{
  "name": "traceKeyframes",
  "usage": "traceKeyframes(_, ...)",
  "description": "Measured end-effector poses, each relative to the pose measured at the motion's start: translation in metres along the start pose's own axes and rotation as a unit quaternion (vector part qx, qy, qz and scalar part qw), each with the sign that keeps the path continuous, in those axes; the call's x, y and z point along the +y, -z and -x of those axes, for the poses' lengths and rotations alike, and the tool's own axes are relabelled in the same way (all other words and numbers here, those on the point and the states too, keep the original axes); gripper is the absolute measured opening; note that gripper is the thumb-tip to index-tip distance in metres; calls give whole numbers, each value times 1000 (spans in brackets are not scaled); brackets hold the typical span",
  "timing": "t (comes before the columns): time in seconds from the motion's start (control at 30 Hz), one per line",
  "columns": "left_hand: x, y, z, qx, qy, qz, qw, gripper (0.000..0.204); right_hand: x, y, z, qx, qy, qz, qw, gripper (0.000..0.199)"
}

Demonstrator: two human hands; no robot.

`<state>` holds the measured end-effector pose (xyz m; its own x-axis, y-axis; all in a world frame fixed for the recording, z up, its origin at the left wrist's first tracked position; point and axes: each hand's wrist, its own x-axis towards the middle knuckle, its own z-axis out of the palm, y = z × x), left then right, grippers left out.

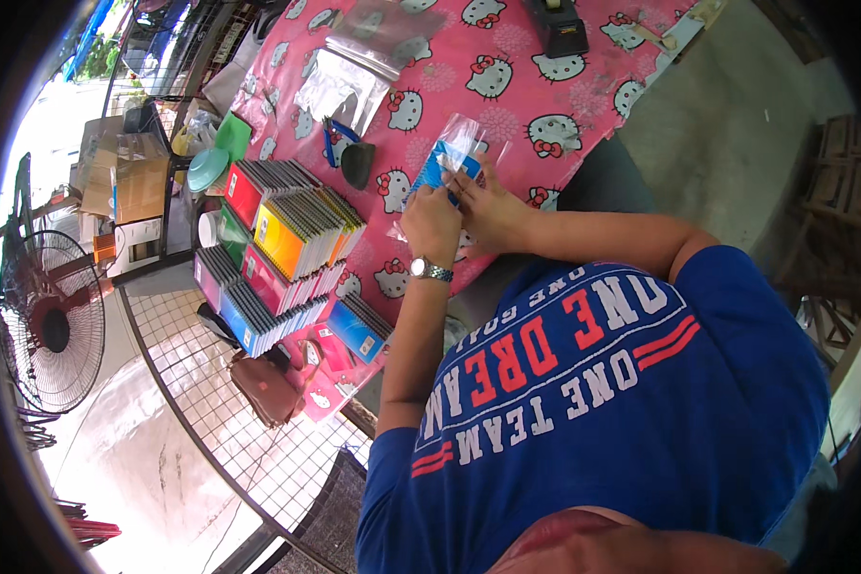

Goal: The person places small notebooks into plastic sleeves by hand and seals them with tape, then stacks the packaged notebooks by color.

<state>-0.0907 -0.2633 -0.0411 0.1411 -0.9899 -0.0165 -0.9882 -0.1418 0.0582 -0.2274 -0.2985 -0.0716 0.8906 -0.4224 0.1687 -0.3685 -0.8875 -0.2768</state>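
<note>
At the far left, a standing fan (55, 323) faces the tabletop (512, 113), perhaps to cool the worker. Next come grouped spiral notebooks (285, 239), red, yellow and blue among them, likely kept in blocks so colours stay apart and coils line up. Blue-handled pliers (330, 143) lie beyond them, near flat clear bags (346, 88), seemingly parked out of the working area but within reach. Centrally, at the near edge of the tabletop, the left hand (432, 218) curls nearly closed at the near end of a blue notebook (430, 174) with clear plastic (465, 130) around it. Half open, the right hand (494, 206) bends its fingers over the cover's right side, apparently steadying it; whether either hand pinches or merely presses, I cannot tell. Farther right, a black tape dispenser (561, 36) sits well apart, probably leaving elbow room.
</note>
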Motion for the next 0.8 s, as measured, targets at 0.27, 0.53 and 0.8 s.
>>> traceKeyframes(0.27,10,-28,23,8,2,-82,997,42,194,36,11,455,-247,-380,766,30)
traceKeyframes(0.53,16,-38,33,113,-56,-46,991,45,283,58,29,359,-431,-552,617,18)
traceKeyframes(0.8,-18,-36,40,110,-116,-25,987,44,276,53,18,363,-429,-589,581,25)
